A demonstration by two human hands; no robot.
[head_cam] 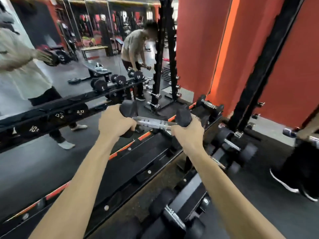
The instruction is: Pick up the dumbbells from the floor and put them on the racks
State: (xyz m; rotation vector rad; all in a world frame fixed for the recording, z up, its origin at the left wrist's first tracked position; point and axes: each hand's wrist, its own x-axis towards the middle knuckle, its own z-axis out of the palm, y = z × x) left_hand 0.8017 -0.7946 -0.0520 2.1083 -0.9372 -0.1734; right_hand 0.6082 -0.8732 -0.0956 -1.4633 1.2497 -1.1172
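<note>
Gym setting: dark rubber floor [269, 192], red-orange wall [203, 49], wall mirror [51, 94] running along the left behind the rack.

Left hand [114, 122]: fingers wrapped around the left black head of a dumbbell [151, 122], thumb side toward the chrome handle. Clenched on the head, not on the bar.

Right hand [187, 135]: fingers closed over the right black head of the same dumbbell, knuckles up. Knurled chrome handle spans the gap between the two hands, roughly level, slightly lower at the right.

Dumbbell position: held in the air above the top shelf of the horizontal dumbbell rack [138, 169], not touching it. Upper tray beneath it appears bare, with bolts visible along the rail.

Both forearms bare, extending from the bottom edge up to the hands.

Lower tier: several black rubber dumbbells [174, 216] with chrome handles lying in place. More sit farther along to the right [231, 144].

Beyond: tall black vertical rack [164, 66] holding small chrome dumbbells. Mirror shows weights marked 25. A shoe [284, 182] stands on the floor at right.
</note>
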